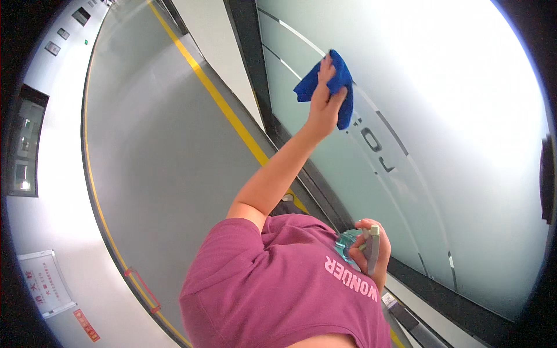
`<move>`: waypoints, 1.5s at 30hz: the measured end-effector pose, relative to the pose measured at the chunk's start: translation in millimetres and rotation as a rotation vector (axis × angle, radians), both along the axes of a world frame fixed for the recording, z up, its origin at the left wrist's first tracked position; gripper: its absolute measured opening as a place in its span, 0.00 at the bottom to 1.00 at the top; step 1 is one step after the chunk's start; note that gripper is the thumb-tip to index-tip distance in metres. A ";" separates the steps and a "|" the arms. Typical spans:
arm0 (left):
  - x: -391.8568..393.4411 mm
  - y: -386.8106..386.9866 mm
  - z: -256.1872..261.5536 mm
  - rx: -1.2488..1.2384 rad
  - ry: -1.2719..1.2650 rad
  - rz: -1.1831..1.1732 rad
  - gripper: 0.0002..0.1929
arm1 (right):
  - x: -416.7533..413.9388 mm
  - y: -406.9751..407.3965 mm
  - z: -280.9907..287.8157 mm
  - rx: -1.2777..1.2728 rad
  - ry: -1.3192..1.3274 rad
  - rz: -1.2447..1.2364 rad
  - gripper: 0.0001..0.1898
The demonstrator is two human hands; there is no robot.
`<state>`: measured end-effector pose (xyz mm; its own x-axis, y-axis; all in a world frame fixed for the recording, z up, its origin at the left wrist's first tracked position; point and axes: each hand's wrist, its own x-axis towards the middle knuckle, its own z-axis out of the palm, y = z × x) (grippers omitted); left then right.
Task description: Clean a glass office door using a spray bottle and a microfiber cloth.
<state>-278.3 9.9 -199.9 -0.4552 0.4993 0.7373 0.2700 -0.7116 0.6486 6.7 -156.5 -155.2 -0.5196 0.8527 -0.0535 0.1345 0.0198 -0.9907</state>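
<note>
My left hand [324,104] is stretched out with a blue cloth [343,78] in it, fingers spread over the cloth against a frosted glass panel [435,108]. Clear lines and dark characters mark the glass, some just beyond the cloth. Close to my chest, my right hand [379,256] is closed around the upper part of a spray bottle. The bottle [346,244] has a see-through teal body and a pale grey trigger head [373,248]; part of its body is hidden by my fingers.
A dark frame [324,187] edges the glass at floor level. To the left runs a grey corridor floor [152,143] with a yellow line [217,95]. A white wall [65,174] holds a window and signs; a red floor outline [143,289] lies beside it.
</note>
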 end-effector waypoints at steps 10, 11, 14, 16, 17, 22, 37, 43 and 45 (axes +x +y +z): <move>-115.0 36.6 27.8 -0.105 -0.367 0.059 0.26 | -23.5 -4.6 -0.6 0.029 0.040 -0.057 0.30; -130.6 41.4 23.7 -0.103 -0.412 0.075 0.24 | -24.8 -5.2 0.0 0.039 0.034 -0.051 0.30; -139.3 39.4 43.4 -0.126 -0.609 0.001 0.25 | -27.6 -8.0 3.7 0.042 0.008 -0.067 0.30; -132.4 37.9 44.9 -0.131 -0.606 0.020 0.25 | -25.8 -9.4 5.2 0.043 -0.010 -0.059 0.31; -128.0 36.9 45.3 -0.134 -0.601 0.042 0.25 | -25.6 -10.8 5.5 0.030 -0.002 -0.062 0.30; -8.9 23.9 55.4 0.060 -0.424 0.020 0.26 | -11.8 -11.2 -1.6 0.120 -0.014 -0.031 0.28; 157.1 -44.2 47.2 0.292 0.962 -0.113 0.28 | -3.8 -23.5 5.3 0.125 -0.097 -0.189 0.28; 174.4 -42.9 30.0 0.419 1.080 -0.037 0.23 | -17.2 -29.6 18.7 -0.010 0.002 -0.343 0.30; 171.7 -43.2 25.7 0.349 0.990 -0.066 0.24 | -13.6 -31.3 14.8 -0.032 -0.021 -0.327 0.31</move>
<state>-106.6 -33.3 -174.2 0.4495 0.1895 0.8729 0.5212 -0.8493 -0.0840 -6.9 -187.8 -140.4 -0.2174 0.9718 -0.0911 0.1494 -0.0591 -0.9870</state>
